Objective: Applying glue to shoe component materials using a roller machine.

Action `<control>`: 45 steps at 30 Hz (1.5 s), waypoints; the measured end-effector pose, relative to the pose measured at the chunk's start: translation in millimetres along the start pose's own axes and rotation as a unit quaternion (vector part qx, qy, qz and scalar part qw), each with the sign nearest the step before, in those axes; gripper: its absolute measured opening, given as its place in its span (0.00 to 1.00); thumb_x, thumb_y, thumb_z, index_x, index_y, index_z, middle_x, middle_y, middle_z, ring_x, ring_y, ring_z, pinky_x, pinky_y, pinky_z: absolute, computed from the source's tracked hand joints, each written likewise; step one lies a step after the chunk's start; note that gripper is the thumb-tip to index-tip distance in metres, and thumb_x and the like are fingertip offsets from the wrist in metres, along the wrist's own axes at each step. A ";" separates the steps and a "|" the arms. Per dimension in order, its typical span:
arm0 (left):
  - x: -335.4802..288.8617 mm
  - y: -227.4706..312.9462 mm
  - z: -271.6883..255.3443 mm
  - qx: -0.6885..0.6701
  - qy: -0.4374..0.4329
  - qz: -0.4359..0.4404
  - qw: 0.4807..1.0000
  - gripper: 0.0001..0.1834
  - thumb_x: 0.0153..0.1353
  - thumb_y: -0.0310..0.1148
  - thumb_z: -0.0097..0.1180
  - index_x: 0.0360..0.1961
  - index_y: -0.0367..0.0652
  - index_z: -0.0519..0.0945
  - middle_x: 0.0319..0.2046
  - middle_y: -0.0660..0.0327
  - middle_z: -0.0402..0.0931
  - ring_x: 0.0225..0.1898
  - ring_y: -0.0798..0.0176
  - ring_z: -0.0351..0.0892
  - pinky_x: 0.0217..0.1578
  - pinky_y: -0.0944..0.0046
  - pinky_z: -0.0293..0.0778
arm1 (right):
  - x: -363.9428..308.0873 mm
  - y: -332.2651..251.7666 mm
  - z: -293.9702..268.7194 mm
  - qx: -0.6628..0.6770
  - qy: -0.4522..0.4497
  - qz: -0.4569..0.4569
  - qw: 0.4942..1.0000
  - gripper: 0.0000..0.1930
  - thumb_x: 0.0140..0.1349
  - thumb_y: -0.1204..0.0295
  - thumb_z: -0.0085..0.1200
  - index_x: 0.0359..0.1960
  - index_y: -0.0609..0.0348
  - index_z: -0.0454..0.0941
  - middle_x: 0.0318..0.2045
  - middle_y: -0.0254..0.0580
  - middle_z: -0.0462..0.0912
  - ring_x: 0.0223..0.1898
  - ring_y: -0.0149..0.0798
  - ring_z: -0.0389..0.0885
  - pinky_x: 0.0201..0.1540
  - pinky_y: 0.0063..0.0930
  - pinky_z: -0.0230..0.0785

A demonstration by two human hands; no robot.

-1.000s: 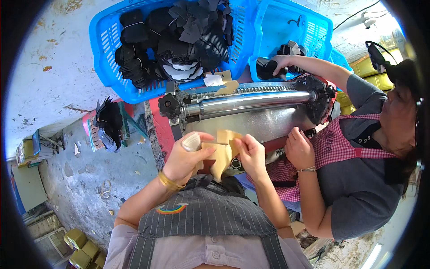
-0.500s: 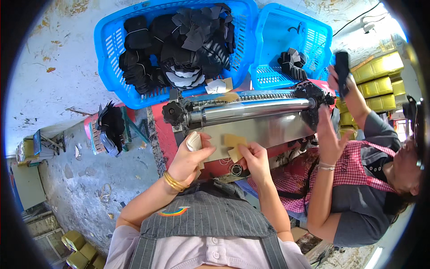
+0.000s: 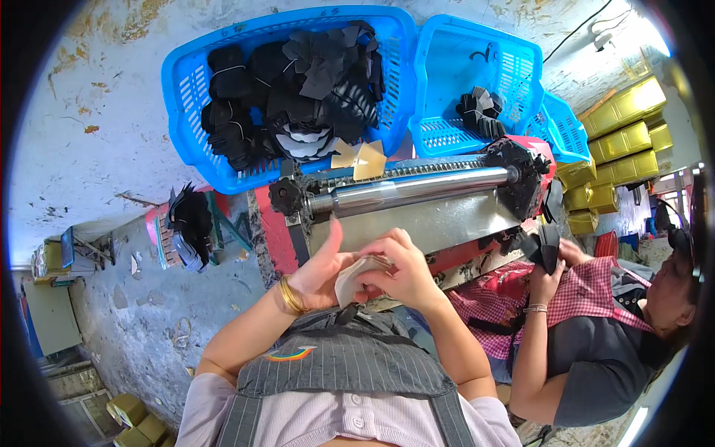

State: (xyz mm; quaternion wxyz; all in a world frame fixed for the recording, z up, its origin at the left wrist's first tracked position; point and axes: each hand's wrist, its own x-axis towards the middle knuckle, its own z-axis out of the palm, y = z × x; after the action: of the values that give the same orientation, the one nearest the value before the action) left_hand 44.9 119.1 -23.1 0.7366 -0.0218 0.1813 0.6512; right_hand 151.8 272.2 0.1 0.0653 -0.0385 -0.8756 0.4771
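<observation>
A small stack of cream sheet pieces (image 3: 357, 279) is held between my two hands, low in front of the roller machine. My left hand (image 3: 319, 277) supports it from the left, its thumb raised away from the stack and its other fingers partly hidden behind it. From the right, my right hand (image 3: 406, 272) curls its fingers and thumb around the stack's edge. Beyond both hands lies the machine's shiny steel roller (image 3: 421, 186) above a metal feed plate (image 3: 439, 221). Tan cut pieces (image 3: 367, 162) lie behind the roller, by the basket's near rim.
A blue basket (image 3: 179, 100) of bundled black pieces stands behind the machine, another blue basket (image 3: 439, 138) beside it. At right, a person in a checked apron (image 3: 596, 287) handles black pieces (image 3: 542, 247). Black pieces (image 3: 190, 223) sit at left; gold tins (image 3: 625, 141) stack at far right.
My right hand has left the tan piece and joined my left hand at the stack. More tan pieces show behind the roller. The co-worker's hands have come down together around black pieces.
</observation>
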 end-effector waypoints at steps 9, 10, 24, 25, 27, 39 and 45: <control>12.4 -23.2 15.2 0.085 0.125 0.243 0.958 0.21 0.63 0.32 0.48 0.55 0.56 0.57 0.40 0.66 0.66 0.42 0.68 0.69 0.44 0.67 0.66 | -18.3 -22.2 26.5 0.042 0.094 0.066 0.992 0.18 0.51 0.72 0.61 0.42 0.63 0.72 0.31 0.44 0.75 0.28 0.34 0.75 0.31 0.25 0.68; 14.0 -28.0 11.0 0.092 0.145 0.257 0.951 0.20 0.60 0.27 0.52 0.50 0.52 0.59 0.40 0.65 0.67 0.44 0.68 0.70 0.46 0.66 0.67 | -20.7 -16.4 26.6 0.110 0.085 0.116 0.983 0.16 0.53 0.73 0.59 0.42 0.65 0.72 0.32 0.43 0.76 0.29 0.31 0.75 0.31 0.23 0.68; -5.6 -22.6 5.9 0.062 0.224 0.287 0.929 0.13 0.51 0.20 0.59 0.37 0.43 0.71 0.35 0.61 0.75 0.40 0.64 0.76 0.41 0.62 0.75 | -29.2 13.7 17.7 0.327 0.125 0.275 0.896 0.06 0.56 0.76 0.55 0.32 0.68 0.77 0.22 0.36 0.79 0.21 0.24 0.74 0.23 0.17 0.68; -9.3 -23.2 5.0 0.062 0.223 0.287 0.930 0.13 0.51 0.20 0.59 0.37 0.43 0.71 0.35 0.61 0.75 0.40 0.64 0.76 0.41 0.62 0.75 | -31.8 19.4 19.1 0.310 0.165 0.276 0.895 0.06 0.58 0.75 0.54 0.31 0.68 0.77 0.22 0.36 0.79 0.20 0.23 0.73 0.21 0.16 0.66; -16.1 -22.2 1.4 0.092 0.258 0.295 0.915 0.11 0.52 0.20 0.59 0.35 0.41 0.72 0.36 0.61 0.76 0.39 0.65 0.77 0.41 0.62 0.76 | -34.3 40.4 14.7 0.231 0.181 0.347 0.891 0.08 0.59 0.73 0.51 0.31 0.68 0.76 0.21 0.39 0.79 0.19 0.26 0.76 0.18 0.18 0.66; -1.3 -25.4 7.9 0.079 0.238 0.276 0.928 0.13 0.56 0.24 0.55 0.42 0.44 0.70 0.39 0.60 0.75 0.41 0.63 0.77 0.36 0.61 0.80 | -19.7 -3.7 6.5 0.376 0.132 0.240 0.886 0.06 0.56 0.75 0.56 0.26 0.63 0.73 0.19 0.28 0.72 0.16 0.19 0.63 0.17 0.13 0.52; -10.2 -26.0 13.2 0.087 0.267 0.272 0.920 0.13 0.54 0.22 0.57 0.41 0.41 0.72 0.38 0.60 0.75 0.41 0.62 0.77 0.39 0.59 0.78 | -34.9 11.1 5.4 0.371 0.154 0.276 0.873 0.08 0.55 0.73 0.57 0.24 0.63 0.73 0.17 0.30 0.75 0.16 0.20 0.68 0.17 0.15 0.59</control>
State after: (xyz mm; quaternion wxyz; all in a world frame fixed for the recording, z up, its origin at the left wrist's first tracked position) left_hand 72.4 109.0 -13.0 0.4540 -0.0806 0.4259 0.7785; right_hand 185.6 269.3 -14.8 0.0745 -0.3249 -0.5667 0.7535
